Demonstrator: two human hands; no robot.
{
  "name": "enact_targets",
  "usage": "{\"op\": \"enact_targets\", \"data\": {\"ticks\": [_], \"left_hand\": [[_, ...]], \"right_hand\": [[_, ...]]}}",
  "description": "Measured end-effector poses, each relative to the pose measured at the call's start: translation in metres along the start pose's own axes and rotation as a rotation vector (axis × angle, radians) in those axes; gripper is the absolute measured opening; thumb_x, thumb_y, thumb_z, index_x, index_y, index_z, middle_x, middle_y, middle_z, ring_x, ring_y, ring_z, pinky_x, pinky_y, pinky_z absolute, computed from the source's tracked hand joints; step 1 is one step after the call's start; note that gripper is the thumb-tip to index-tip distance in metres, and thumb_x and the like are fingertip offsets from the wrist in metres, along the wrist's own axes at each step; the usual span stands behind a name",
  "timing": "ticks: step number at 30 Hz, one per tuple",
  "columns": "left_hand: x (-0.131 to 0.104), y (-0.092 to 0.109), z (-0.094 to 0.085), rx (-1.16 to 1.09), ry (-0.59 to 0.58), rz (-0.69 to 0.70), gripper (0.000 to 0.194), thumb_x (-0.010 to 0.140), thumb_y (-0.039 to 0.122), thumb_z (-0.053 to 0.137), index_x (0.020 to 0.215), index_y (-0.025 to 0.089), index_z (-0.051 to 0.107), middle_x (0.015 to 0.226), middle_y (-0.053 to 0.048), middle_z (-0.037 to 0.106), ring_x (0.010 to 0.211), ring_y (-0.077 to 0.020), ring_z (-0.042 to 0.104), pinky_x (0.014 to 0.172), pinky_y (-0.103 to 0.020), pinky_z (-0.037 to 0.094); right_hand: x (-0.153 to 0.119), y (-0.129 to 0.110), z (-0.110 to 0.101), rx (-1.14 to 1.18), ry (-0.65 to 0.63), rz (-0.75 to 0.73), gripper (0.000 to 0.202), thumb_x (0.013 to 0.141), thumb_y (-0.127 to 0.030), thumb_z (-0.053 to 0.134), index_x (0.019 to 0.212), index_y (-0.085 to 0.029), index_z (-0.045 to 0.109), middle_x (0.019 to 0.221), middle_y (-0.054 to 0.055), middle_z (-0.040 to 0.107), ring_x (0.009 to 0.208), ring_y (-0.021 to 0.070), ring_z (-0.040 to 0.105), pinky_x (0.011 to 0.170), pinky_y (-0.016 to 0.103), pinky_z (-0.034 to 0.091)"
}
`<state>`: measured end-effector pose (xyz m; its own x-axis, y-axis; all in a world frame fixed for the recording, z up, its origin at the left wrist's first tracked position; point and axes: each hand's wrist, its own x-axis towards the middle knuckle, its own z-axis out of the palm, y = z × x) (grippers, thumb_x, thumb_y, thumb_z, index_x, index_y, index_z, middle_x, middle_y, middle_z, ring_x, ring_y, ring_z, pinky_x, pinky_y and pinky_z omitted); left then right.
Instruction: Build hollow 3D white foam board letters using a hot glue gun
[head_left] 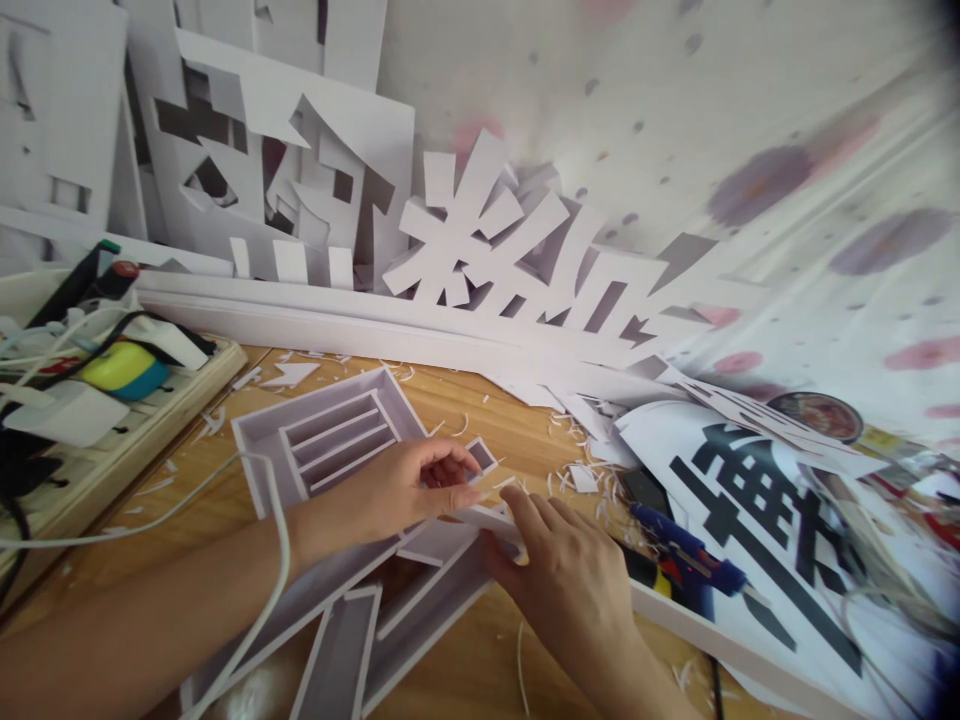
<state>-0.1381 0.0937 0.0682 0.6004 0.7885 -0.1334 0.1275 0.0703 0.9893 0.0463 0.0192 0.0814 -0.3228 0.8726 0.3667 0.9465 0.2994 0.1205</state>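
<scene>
A large hollow character shape with upright white foam-board walls (pixel 259 425) lies on the wooden table. My left hand (pixel 409 485) reaches across it, fingers curled and thumb against the near end of a long white foam-board strip (pixel 679 603). My right hand (pixel 566 560) grips that same strip between thumb and fingers, at the character's right side. From under my right hand the strip runs toward the lower right. Thin pale wisps show between the hands; I cannot make out what they are. My fingers partly hide the contact between strip and walls.
A blue glue gun (pixel 686 550) lies right of my right hand, by a paper sheet with a printed black character (pixel 750 500). A power strip (pixel 214 370) with plugs stands left. A white cable (pixel 277 500) crosses my left forearm. Cut white characters (pixel 480 240) lean at the back.
</scene>
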Motion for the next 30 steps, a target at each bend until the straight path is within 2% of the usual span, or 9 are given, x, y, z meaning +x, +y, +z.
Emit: {"op": "enact_targets", "data": {"ticks": [6, 11, 14, 18, 23, 27, 30], "left_hand": [[0.0, 0.003, 0.0, 0.031, -0.01, 0.011, 0.033, 0.077, 0.039, 0.064, 0.099, 0.015, 0.062, 0.08, 0.0, 0.059, 0.073, -0.0122, 0.054, 0.068, -0.025, 0.044], [0.0, 0.0, 0.0, 0.028, -0.003, 0.036, 0.03, 0.079, 0.039, 0.063, 0.099, 0.017, 0.063, 0.08, 0.001, 0.058, 0.074, -0.0116, 0.053, 0.068, -0.023, 0.044], [0.002, -0.003, 0.0, 0.016, 0.006, 0.025, 0.03, 0.078, 0.04, 0.064, 0.098, 0.017, 0.063, 0.079, 0.001, 0.057, 0.071, -0.0111, 0.053, 0.065, -0.023, 0.044], [0.006, -0.004, 0.001, 0.003, 0.031, 0.008, 0.033, 0.076, 0.041, 0.064, 0.097, 0.016, 0.062, 0.079, 0.001, 0.058, 0.069, -0.011, 0.052, 0.064, -0.023, 0.043], [0.006, -0.002, 0.001, 0.001, 0.037, -0.024, 0.04, 0.07, 0.044, 0.066, 0.095, 0.013, 0.062, 0.075, 0.0, 0.056, 0.068, -0.0123, 0.051, 0.063, -0.025, 0.043], [0.004, -0.002, -0.001, -0.004, 0.016, 0.007, 0.039, 0.07, 0.042, 0.068, 0.097, 0.015, 0.063, 0.079, 0.0, 0.055, 0.07, -0.0118, 0.051, 0.064, -0.024, 0.042], [0.003, -0.003, -0.002, -0.017, 0.006, 0.022, 0.038, 0.069, 0.041, 0.069, 0.096, 0.015, 0.063, 0.079, 0.0, 0.055, 0.072, -0.0123, 0.052, 0.066, -0.025, 0.043]], "right_hand": [[0.002, -0.004, 0.001, -0.012, 0.011, 0.039, 0.011, 0.064, -0.017, 0.061, 0.069, -0.022, 0.052, 0.059, -0.004, 0.057, 0.057, 0.0157, 0.054, 0.06, 0.028, 0.029], [0.001, -0.003, 0.002, 0.012, -0.013, 0.029, 0.012, 0.065, -0.018, 0.062, 0.067, -0.022, 0.051, 0.06, -0.004, 0.057, 0.058, 0.0153, 0.054, 0.06, 0.029, 0.028], [0.003, -0.001, 0.001, 0.024, -0.095, 0.035, 0.013, 0.067, -0.019, 0.064, 0.073, -0.022, 0.053, 0.063, -0.004, 0.059, 0.06, 0.0159, 0.057, 0.059, 0.029, 0.03], [0.007, 0.001, -0.003, -0.01, -0.246, 0.037, 0.024, 0.07, -0.022, 0.065, 0.092, -0.021, 0.056, 0.075, 0.0, 0.063, 0.069, 0.0199, 0.061, 0.06, 0.03, 0.034], [0.009, -0.001, -0.014, -0.028, -0.439, 0.044, 0.034, 0.078, -0.018, 0.06, 0.111, -0.022, 0.051, 0.092, 0.004, 0.064, 0.081, 0.0218, 0.063, 0.059, 0.03, 0.038], [0.011, -0.001, -0.02, -0.012, -0.56, 0.049, 0.025, 0.086, -0.014, 0.05, 0.11, -0.023, 0.05, 0.094, 0.002, 0.065, 0.081, 0.0204, 0.065, 0.056, 0.03, 0.039], [0.012, 0.0, -0.021, 0.001, -0.547, 0.016, 0.021, 0.087, -0.013, 0.049, 0.106, -0.022, 0.051, 0.093, 0.003, 0.065, 0.085, 0.0205, 0.064, 0.057, 0.029, 0.039]]}}
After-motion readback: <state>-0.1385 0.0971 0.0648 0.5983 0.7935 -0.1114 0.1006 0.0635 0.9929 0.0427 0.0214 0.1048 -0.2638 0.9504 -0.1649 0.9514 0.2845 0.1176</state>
